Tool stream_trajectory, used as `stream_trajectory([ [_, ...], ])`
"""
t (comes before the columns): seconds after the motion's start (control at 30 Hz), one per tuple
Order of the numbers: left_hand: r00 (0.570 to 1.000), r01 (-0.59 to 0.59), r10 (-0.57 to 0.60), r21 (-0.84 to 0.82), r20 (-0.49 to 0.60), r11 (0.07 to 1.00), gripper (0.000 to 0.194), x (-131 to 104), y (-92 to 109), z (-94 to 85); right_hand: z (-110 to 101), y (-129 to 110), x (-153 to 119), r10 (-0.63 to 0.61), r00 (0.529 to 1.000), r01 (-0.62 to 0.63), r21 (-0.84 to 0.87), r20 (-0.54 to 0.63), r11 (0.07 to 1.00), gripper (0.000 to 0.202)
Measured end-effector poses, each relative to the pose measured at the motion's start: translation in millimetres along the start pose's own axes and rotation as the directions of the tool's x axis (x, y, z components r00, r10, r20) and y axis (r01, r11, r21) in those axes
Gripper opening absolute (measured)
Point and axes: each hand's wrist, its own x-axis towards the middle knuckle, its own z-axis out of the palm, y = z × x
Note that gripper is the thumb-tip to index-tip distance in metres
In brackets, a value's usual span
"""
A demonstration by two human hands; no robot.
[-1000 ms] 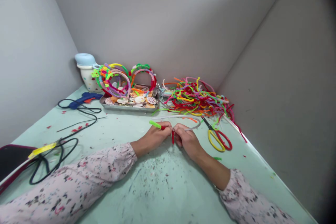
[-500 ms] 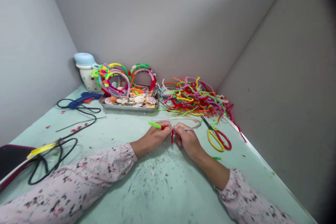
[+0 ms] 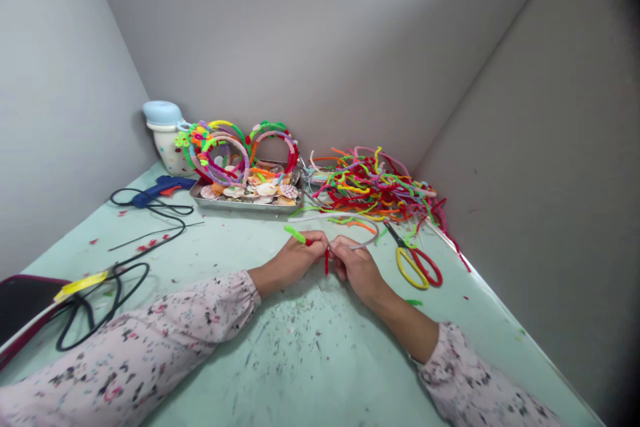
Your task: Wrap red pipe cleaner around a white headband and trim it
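Note:
My left hand [image 3: 299, 259] is closed around the wrapped part of a thin grey headband [image 3: 374, 228]. A bright green fuzzy pipe-cleaner end [image 3: 296, 235] sticks out past its fingers, with a bit of red beside it. My right hand [image 3: 356, 265] pinches close to the left fingertips, where the grey band and a red pipe cleaner [image 3: 327, 263] meet. The red tail hangs down between both hands. From the right hand the bare band curves up and back to the left. The exact grip is hidden by the fingers.
Scissors [image 3: 414, 267] with yellow and red handles lie right of my hands. Behind is a heap of colourful pipe cleaners [image 3: 370, 187]. A metal tray [image 3: 245, 207] holds shells and wrapped headbands [image 3: 225, 153]. At left are a blue glue gun [image 3: 157, 190], black cord [image 3: 120, 300] and jar [image 3: 165, 140].
The green end has tilted up a little and the grey band's loop has shifted slightly up and to the left. Both hands stay almost in place.

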Motion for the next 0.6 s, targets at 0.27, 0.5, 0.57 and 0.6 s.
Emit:
stream_trajectory([
  [0.27, 1.000, 0.009, -0.008, -0.053, 0.009, 0.999, 0.017, 0, -3, 1.3, 1, -5, 0, 0.028, 1.000, -0.027, 0.051, -0.008, 0.998, 0.028],
  [0.5, 0.999, 0.047, -0.047, -0.130, 0.008, 0.990, 0.018, 3, -10, 4.0, 1, -8, 0, 0.058, 0.998, -0.056, 0.064, -0.016, 0.996, 0.027],
  [0.57, 0.999, 0.052, -0.051, -0.116, 0.014, 0.992, 0.017, 3, -10, 3.1, 1, -7, 0, 0.054, 0.999, -0.053, 0.048, -0.010, 0.997, 0.027],
  [0.6, 0.999, 0.053, -0.052, -0.109, 0.013, 0.993, 0.017, 3, -10, 2.6, 1, -7, 0, 0.046, 0.999, -0.046, 0.042, -0.006, 0.998, 0.027],
])
